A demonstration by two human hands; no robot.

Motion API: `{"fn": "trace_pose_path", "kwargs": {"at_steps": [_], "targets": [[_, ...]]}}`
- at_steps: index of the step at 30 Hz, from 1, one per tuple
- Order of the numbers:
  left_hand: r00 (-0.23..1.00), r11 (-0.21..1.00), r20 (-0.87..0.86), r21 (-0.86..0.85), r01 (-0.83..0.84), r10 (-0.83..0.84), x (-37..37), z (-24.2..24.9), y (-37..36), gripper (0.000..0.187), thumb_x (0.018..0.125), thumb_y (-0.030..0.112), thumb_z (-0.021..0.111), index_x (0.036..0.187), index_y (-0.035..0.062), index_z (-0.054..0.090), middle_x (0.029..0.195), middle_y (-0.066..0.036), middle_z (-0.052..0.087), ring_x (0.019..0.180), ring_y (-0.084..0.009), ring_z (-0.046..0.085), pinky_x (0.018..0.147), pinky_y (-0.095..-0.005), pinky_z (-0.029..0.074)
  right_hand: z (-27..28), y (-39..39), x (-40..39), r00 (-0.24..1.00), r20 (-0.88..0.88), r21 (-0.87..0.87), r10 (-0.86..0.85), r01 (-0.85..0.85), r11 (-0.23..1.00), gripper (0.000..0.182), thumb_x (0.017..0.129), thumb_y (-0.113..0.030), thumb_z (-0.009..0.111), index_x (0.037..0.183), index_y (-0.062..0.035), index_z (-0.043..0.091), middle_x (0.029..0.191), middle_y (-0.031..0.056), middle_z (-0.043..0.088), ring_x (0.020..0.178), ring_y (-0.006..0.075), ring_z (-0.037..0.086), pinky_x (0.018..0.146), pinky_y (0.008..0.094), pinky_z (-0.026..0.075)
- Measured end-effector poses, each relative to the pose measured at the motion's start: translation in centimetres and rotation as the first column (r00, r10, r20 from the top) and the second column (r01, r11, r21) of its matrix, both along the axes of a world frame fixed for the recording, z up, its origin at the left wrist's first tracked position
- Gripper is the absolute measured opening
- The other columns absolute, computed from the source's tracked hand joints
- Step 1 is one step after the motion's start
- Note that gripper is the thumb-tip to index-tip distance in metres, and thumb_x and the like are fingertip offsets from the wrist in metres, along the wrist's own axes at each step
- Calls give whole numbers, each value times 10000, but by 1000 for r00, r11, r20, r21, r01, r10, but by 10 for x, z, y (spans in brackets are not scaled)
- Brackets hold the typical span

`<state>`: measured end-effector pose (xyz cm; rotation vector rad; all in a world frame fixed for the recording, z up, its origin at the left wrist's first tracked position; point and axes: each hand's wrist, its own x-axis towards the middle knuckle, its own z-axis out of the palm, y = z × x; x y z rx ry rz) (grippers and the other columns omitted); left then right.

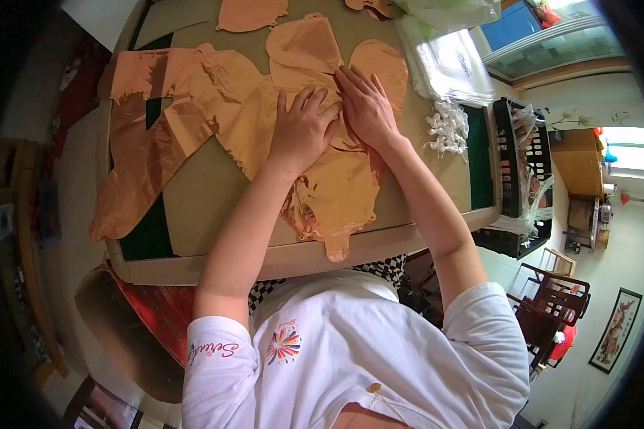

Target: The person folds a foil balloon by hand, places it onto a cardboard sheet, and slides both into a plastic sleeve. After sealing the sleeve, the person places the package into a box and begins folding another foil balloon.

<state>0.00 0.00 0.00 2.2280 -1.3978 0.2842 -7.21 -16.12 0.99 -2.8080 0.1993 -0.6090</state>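
Observation:
A flat, uninflated rose-gold foil balloon lies in front of me, with a tab at its near end. My left hand rests on its foil, fingers spread and slightly bent, the thumb close to my other hand. Stretched out flat, my right hand presses on the balloon beside a fold. Just beyond the hands, a rounded foil flap is folded over. Another rounded foil part extends to the right. What lies under my palms is hidden.
More foil spreads leftward over the table. Another foil piece lies at the far edge. To the right are clear plastic bags, a white bundle and a black crate.

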Motion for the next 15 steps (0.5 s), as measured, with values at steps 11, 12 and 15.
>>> {"fn": "trace_pose_path", "kwargs": {"at_steps": [11, 12, 15], "targets": [[979, 990, -203, -137, -11, -17, 3, 11, 3, 278, 914, 220, 602, 1158, 91, 636, 1234, -111, 591, 1173, -287, 534, 1038, -464, 345, -1, 3, 1, 1000, 26, 7, -2, 2, 1000, 389, 938, -164, 495, 1307, -45, 538, 1345, 136, 535, 1303, 287, 447, 1115, 476, 304], [982, 989, -189, -149, 3, -31, 6, 17, 1, 270, 916, 206, 595, 1153, 84, 637, 1232, -112, 594, 1165, -294, 540, 1036, -458, 347, -2, 3, 1, 999, 34, 3, -8, 8, 1000, 391, 935, -156, 493, 1307, -40, 536, 1349, 134, 531, 1302, 285, 446, 1114, 477, 306], [991, 988, -121, -150, 40, -59, 22, 43, -8, 263, 921, 171, 570, 1156, 73, 633, 1237, -112, 596, 1164, -303, 543, 1033, -445, 354, 3, 5, 0, 1000, 22, 13, -11, 10, 1000, 391, 934, -144, 486, 1306, -32, 534, 1353, 133, 526, 1307, 285, 439, 1115, 477, 305]]}}
